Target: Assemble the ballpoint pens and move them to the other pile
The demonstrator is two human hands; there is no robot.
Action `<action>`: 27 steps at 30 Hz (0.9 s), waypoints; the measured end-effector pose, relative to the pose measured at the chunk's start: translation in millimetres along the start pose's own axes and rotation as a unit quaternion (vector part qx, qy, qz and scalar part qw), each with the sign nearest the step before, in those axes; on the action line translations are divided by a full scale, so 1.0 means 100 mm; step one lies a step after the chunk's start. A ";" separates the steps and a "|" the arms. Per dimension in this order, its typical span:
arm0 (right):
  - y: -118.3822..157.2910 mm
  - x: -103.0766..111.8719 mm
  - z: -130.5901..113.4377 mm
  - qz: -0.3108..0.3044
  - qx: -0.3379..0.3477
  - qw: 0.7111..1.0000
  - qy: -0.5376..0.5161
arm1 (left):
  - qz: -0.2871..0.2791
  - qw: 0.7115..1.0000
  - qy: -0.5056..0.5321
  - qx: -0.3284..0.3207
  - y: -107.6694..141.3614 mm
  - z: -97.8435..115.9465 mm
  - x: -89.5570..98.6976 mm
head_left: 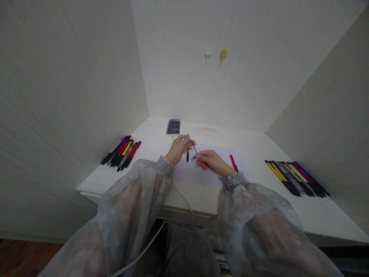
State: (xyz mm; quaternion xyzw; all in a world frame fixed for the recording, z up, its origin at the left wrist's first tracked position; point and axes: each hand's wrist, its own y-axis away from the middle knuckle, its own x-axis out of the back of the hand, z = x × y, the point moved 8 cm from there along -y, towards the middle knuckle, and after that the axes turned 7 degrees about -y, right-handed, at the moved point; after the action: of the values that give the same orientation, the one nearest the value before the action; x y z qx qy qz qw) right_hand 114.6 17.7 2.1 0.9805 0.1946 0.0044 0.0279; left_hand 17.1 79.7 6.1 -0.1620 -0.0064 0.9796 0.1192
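Over the sheet of white paper (187, 176) both of my hands meet at a thin dark pen refill (194, 147). My right hand (211, 161) pinches its lower end between thumb and fingers. At the upper end, my left hand (179, 148) has thumb and forefinger closed together; whether a small part sits between them is too fine to see. Below the left fingers a short black pen part (187, 156) lies on the paper. To the right of my right hand rests a red pen barrel (233, 162) with a dark end, partly behind my wrist.
Several pens (122, 152) lie bunched at the left of the white table (161, 198); another row of pens (296, 179) is at the right. A phone (173, 127) with a white cable (181, 196) stands at the back. Walls enclose three sides; two hooks (223, 54) hang behind.
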 end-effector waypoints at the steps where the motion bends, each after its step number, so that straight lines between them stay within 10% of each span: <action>1: 0.00 0.02 -0.01 0.009 0.008 1.000 0.003 | -0.003 1.000 0.001 0.000 0.00 0.00 -0.01; 27: -0.02 0.07 0.01 0.017 0.024 0.999 0.021 | 0.003 1.000 -0.009 0.024 -0.01 -0.07 0.03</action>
State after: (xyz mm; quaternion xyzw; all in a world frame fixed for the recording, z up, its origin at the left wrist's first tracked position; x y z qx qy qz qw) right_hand 120.1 22.1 1.3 0.9837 0.1788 0.0210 -0.0001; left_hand 16.5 81.4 -1.1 -0.1500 0.0168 0.9812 0.1201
